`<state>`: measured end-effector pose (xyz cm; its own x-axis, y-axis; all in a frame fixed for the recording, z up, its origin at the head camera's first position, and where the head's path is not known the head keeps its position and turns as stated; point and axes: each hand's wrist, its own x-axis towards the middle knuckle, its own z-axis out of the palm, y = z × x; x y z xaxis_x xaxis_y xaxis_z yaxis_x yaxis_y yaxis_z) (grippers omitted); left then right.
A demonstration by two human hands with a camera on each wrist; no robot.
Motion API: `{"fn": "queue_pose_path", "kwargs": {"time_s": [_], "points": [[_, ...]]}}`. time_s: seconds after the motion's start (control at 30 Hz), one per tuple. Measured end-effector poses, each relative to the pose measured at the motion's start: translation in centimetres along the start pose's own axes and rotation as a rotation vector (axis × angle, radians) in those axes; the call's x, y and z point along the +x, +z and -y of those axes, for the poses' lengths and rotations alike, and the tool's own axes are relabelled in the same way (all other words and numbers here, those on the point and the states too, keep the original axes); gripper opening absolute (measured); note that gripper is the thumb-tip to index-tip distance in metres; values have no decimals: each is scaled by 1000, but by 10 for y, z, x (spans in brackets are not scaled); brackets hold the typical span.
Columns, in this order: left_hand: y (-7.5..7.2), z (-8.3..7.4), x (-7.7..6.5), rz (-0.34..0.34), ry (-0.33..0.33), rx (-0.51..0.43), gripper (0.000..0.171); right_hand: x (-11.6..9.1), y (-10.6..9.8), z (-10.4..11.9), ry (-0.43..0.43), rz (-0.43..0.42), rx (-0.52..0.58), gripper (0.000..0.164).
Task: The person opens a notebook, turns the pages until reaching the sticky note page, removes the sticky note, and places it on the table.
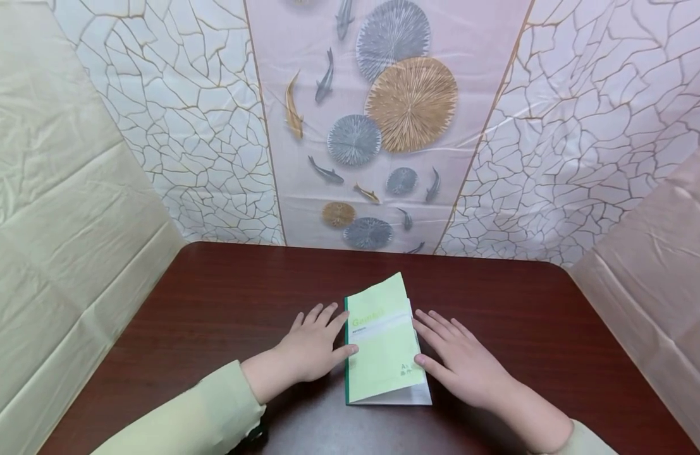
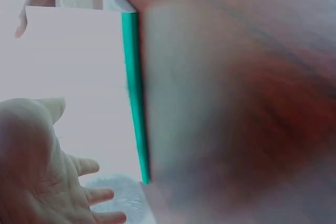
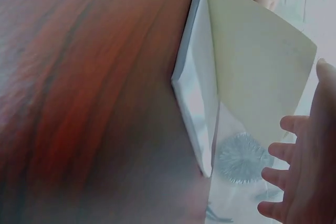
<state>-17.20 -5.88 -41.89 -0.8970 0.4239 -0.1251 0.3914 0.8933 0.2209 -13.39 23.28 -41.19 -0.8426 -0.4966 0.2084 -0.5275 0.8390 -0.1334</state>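
Observation:
A notebook (image 1: 384,360) with a pale green cover and a dark green spine lies on the table, its spine to the left. Its cover stands partly raised on the right side, and white pages (image 3: 195,98) show beneath it in the right wrist view. My left hand (image 1: 307,347) is beside the spine with fingers spread, its thumb and index fingertip overlapping the cover's left edge. On the other side, my right hand (image 1: 466,360) has its fingers extended, with thumb and fingertips right at the raised cover's free edge.
The dark red-brown table (image 1: 230,297) reaches back to a patterned cloth (image 1: 355,126) with fish and round leaf shapes. Pale cloth walls (image 1: 54,208) flank the table. A small dark object (image 1: 255,435) shows beneath the left sleeve.

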Motion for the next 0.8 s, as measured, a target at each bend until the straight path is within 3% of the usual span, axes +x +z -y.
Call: {"fn": "queue_pose_path", "kwargs": {"time_s": [0.4,0.8], "points": [[-21,-16,7,-160,5,-28,79,20,2,16,-85,-26,48,61],[-36,-26,6,-244,37,-72,78,37,4,34,-238,-55,70,67]]}}
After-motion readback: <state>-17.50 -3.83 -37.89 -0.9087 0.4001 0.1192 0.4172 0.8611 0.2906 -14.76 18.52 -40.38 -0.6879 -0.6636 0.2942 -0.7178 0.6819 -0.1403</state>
